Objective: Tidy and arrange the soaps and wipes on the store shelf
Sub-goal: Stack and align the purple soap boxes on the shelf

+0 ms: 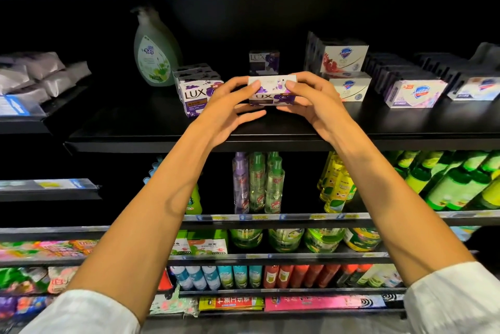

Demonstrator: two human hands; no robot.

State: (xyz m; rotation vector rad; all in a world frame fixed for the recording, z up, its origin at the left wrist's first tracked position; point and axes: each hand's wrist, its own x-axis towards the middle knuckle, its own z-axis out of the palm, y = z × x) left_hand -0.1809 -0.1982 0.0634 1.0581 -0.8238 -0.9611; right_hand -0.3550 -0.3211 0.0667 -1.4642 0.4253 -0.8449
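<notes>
A white and purple Lux soap box [272, 90] is held just above the black shelf [162, 128], near its middle. My left hand [230, 106] grips its left end and my right hand [311, 101] grips its right end, thumbs below. Left of it stands a stack of Lux soap boxes [196, 91]. Another Lux box [263, 61] sits further back. White Safeguard soap boxes [343, 59] are stacked to the right, with more Safeguard boxes [415, 93] in rows beyond. Grey wipe packs [40, 71] lie on the far-left shelf.
A green pump bottle of hand wash [153, 55] stands at the back left. Lower shelves hold green and purple bottles [257, 182], jars and packets. The shelf's front edge [270, 144] runs under my wrists.
</notes>
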